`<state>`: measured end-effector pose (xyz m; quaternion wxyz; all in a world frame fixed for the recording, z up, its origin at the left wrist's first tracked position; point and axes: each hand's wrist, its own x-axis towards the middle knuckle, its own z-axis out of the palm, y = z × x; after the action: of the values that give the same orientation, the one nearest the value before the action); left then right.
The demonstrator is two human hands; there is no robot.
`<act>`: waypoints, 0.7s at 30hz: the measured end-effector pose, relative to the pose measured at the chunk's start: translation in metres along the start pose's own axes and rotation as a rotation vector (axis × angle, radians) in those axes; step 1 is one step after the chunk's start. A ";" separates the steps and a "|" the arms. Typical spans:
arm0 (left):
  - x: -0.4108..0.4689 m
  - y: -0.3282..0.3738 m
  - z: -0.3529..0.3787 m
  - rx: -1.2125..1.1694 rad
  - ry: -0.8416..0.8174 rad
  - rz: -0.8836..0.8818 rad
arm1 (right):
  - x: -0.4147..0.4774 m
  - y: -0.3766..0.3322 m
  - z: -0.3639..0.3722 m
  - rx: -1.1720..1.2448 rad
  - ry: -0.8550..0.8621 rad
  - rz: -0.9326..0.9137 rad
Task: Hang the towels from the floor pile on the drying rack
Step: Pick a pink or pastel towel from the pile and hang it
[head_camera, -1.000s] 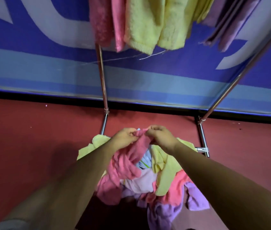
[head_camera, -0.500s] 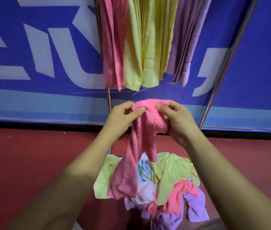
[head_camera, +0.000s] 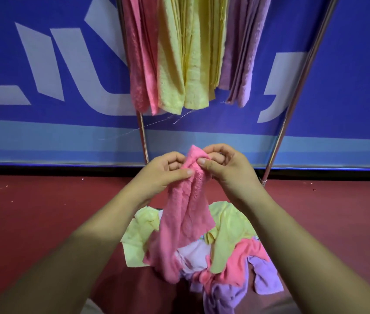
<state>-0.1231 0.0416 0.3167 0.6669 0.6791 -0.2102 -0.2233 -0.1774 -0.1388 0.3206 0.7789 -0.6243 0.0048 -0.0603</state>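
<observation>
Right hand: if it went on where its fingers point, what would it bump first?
Likely the left hand, just past the fluffy pink cloth towel that both pinch; depth is unclear.

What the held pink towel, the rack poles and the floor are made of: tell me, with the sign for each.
The pink towel: soft looped cloth, likely terry or microfibre; fuzzy nap, limp folds. The rack poles: polished metal, perhaps chromed steel; thin bright highlights run along them. The floor: matt red surface, maybe rubber or paint; the look leaves it open.
</observation>
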 end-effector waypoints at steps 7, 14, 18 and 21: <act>0.004 0.003 -0.001 0.004 0.125 0.088 | 0.006 0.005 -0.003 -0.079 -0.030 -0.015; 0.010 0.009 -0.014 -0.160 0.257 0.158 | 0.022 0.036 -0.031 -0.860 -0.222 0.111; 0.012 0.010 -0.031 -0.110 0.427 0.136 | 0.030 0.017 -0.038 -0.779 -0.044 0.009; 0.010 0.007 -0.042 0.129 0.378 0.075 | 0.027 0.016 -0.039 -0.872 -0.150 -0.030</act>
<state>-0.0906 0.0698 0.3235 0.6574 0.7420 -0.1201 -0.0530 -0.1520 -0.1762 0.2988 0.4401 -0.8971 -0.0356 -0.0184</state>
